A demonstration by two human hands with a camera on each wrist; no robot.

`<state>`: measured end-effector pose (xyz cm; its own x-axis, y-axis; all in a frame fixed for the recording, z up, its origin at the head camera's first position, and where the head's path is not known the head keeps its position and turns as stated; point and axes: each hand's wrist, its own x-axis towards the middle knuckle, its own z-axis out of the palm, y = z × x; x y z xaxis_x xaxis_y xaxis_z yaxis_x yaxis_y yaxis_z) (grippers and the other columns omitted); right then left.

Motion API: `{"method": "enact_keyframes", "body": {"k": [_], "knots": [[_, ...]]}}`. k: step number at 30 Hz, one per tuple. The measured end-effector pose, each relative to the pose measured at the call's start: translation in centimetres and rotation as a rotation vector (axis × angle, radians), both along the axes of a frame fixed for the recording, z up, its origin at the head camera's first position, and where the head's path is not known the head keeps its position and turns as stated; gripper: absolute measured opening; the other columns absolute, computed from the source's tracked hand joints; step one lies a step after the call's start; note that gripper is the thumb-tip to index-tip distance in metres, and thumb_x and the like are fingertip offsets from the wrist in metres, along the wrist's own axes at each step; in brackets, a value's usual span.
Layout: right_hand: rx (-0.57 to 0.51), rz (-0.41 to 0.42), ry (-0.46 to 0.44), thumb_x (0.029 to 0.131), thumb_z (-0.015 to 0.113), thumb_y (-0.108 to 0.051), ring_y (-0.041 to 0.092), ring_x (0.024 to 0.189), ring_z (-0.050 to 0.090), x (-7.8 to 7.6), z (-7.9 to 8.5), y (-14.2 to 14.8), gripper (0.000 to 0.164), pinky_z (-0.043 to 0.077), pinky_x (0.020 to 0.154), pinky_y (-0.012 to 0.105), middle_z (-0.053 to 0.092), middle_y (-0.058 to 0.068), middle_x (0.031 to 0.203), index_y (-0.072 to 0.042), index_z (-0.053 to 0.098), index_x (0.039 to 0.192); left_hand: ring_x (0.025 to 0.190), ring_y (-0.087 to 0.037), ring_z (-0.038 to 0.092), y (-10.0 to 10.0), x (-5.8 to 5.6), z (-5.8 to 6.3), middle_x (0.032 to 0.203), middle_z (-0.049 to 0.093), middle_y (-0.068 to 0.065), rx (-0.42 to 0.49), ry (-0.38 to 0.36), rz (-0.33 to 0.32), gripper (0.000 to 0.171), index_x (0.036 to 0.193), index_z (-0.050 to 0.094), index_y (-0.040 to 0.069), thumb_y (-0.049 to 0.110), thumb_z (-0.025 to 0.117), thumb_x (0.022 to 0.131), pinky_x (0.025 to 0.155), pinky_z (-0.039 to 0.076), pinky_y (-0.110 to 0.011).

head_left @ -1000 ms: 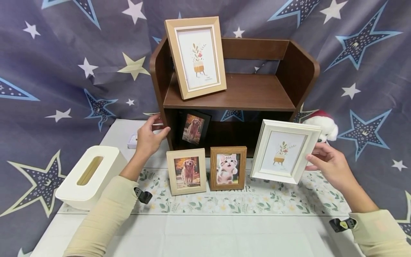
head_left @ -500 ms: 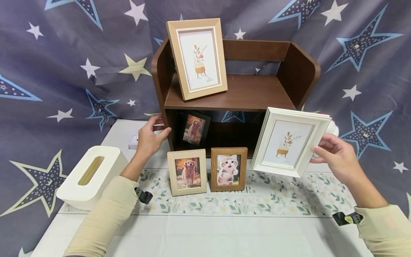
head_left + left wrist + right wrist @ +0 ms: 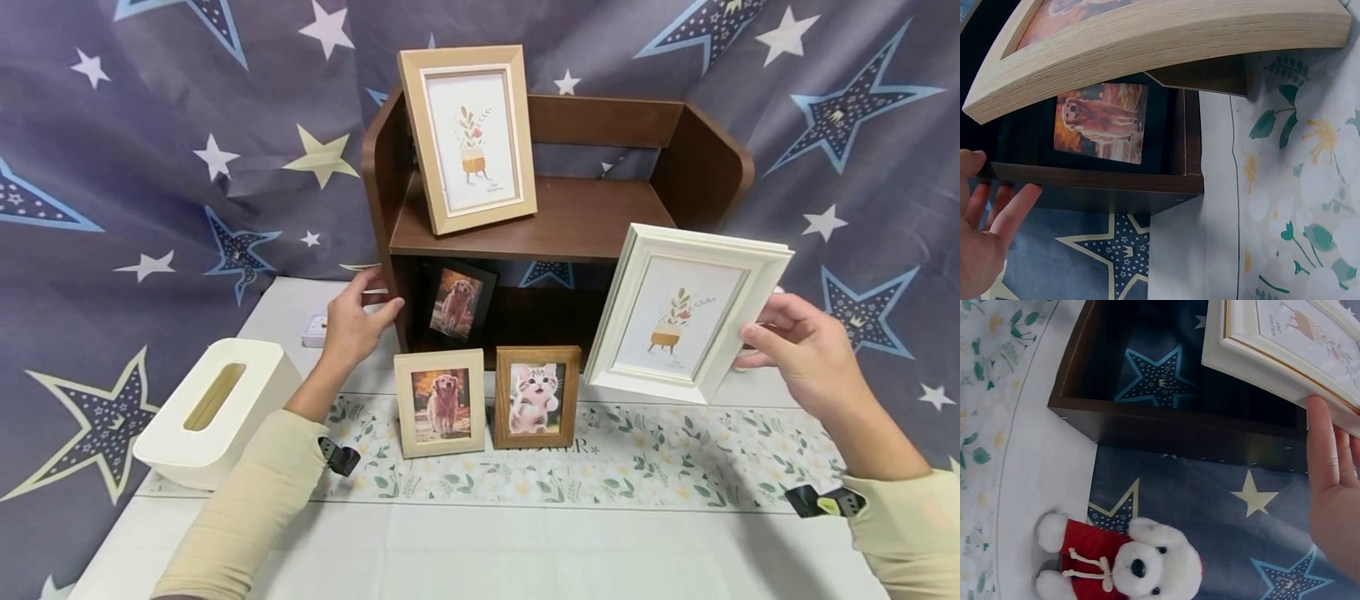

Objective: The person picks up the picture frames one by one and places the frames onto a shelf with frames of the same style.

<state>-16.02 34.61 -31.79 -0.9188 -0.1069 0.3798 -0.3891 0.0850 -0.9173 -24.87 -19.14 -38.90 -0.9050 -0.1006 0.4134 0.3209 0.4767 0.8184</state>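
My right hand (image 3: 813,354) pinches the right edge of a white picture frame (image 3: 723,390) with a potted-plant print. The frame is lifted and slightly tilted, in front of the right part of a dark brown two-tier shelf (image 3: 600,212). In the right wrist view my fingers (image 3: 1322,444) lie against the side of the white frame (image 3: 1254,359). My left hand (image 3: 356,321) grips the shelf's left side panel. In the left wrist view, the thumb and fingers of that hand (image 3: 985,231) are on opposite faces of the panel (image 3: 1104,178).
A light-wood frame (image 3: 491,218) leans on the upper tier; a black dog-photo frame (image 3: 480,304) stands below. Before the shelf stand a pale dog-photo frame (image 3: 438,450) and a brown kitten-photo frame (image 3: 573,396). A white tissue box (image 3: 258,417) sits left, a plush dog (image 3: 1160,569) right.
My right hand has raised the white frame and carried it a little to the right, covering the plush dog in the head view. The left hand keeps its grip on the shelf.
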Motion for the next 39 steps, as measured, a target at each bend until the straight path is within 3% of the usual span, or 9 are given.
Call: {"method": "enact_keyframes", "body": {"k": [9, 16, 20, 30, 39], "knots": [[0.117, -0.076, -0.016, 0.092, 0.063, 0.012, 0.002, 0.085, 0.075, 0.1, 2.2, -1.0, 0.039, 0.060, 0.061, 0.024, 0.077, -0.009, 0.100, -0.011, 0.068, 0.124, 0.109, -0.037, 0.072, 0.0, 0.0, 0.0, 0.122, 0.070, -0.022, -0.004, -0.004, 0.005, 0.051, 0.137, 0.059, 0.005, 0.008, 0.076, 0.090, 0.067, 0.047, -0.002], [-0.068, -0.005, 0.000, 0.091, 0.060, 0.018, 0.008, 0.081, 0.076, -0.2, 3.8, -1.8, 0.037, 0.060, 0.059, 0.028, 0.078, -0.001, 0.095, -0.006, 0.070, 0.118, 0.108, -0.037, 0.073, 0.2, 0.2, 0.0, 0.121, 0.071, -0.022, -0.006, 0.006, 0.005, 0.051, 0.137, 0.059, 0.004, 0.007, 0.076, 0.089, 0.067, 0.047, -0.002], [-0.111, 0.003, 0.011, 0.092, 0.060, 0.017, 0.009, 0.084, 0.077, -0.4, 4.8, -2.1, 0.035, 0.060, 0.059, 0.028, 0.079, 0.001, 0.097, -0.003, 0.069, 0.118, 0.108, -0.037, 0.073, 0.2, 0.2, 0.0, 0.121, 0.071, -0.022, -0.002, 0.009, 0.003, 0.051, 0.137, 0.059, 0.004, 0.007, 0.076, 0.089, 0.067, 0.047, -0.002], [-0.088, -0.079, 0.040, 0.091, 0.065, 0.013, 0.007, 0.086, 0.077, -1.1, 7.3, -3.0, 0.034, 0.060, 0.057, 0.027, 0.078, -0.001, 0.099, -0.005, 0.069, 0.120, 0.107, -0.037, 0.073, 0.2, 0.1, 0.0, 0.121, 0.071, -0.022, -0.003, 0.012, 0.005, 0.051, 0.138, 0.059, 0.005, 0.007, 0.075, 0.090, 0.066, 0.047, -0.002], [-0.111, -0.046, 0.076, 0.092, 0.063, 0.012, 0.010, 0.083, 0.077, -1.1, 9.0, -3.7, 0.031, 0.060, 0.059, 0.026, 0.079, 0.001, 0.100, -0.002, 0.068, 0.120, 0.108, -0.038, 0.073, 0.1, 0.2, -0.1, 0.123, 0.071, -0.022, 0.001, 0.015, 0.006, 0.051, 0.138, 0.059, 0.004, 0.006, 0.075, 0.089, 0.067, 0.047, -0.002]]}}
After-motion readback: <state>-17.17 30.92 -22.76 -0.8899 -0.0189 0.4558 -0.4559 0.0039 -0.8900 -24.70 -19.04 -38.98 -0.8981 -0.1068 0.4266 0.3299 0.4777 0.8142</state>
